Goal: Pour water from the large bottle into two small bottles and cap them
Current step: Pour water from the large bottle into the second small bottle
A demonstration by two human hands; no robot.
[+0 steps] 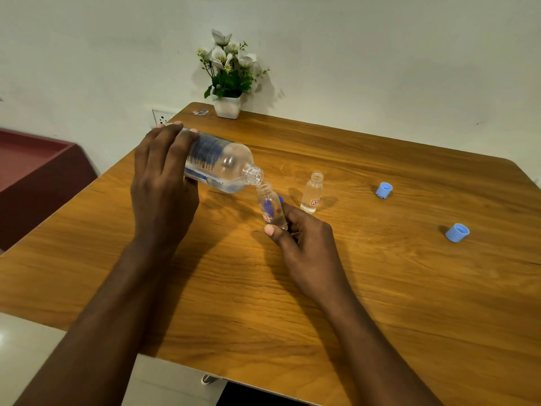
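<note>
My left hand (164, 177) grips the large clear bottle (222, 165) around its labelled body, tipped almost on its side with its open mouth pointing right and down. That mouth sits right over the neck of a small clear bottle (270, 206), tilted toward it and held near its base by my right hand (301, 238). A second small bottle (312, 193) stands upright and uncapped just to the right, with some water inside. Two light blue caps (383, 190) (457, 232) lie on the wooden table (380, 288) farther right. A dark blue cap (280, 199) peeks out behind the held bottle.
A white pot of artificial flowers (228, 80) stands at the table's far edge by the wall, with a small wrapper (200, 112) beside it. A wall socket (161, 116) shows behind the left hand. A dark red piece of furniture (32, 177) sits left of the table.
</note>
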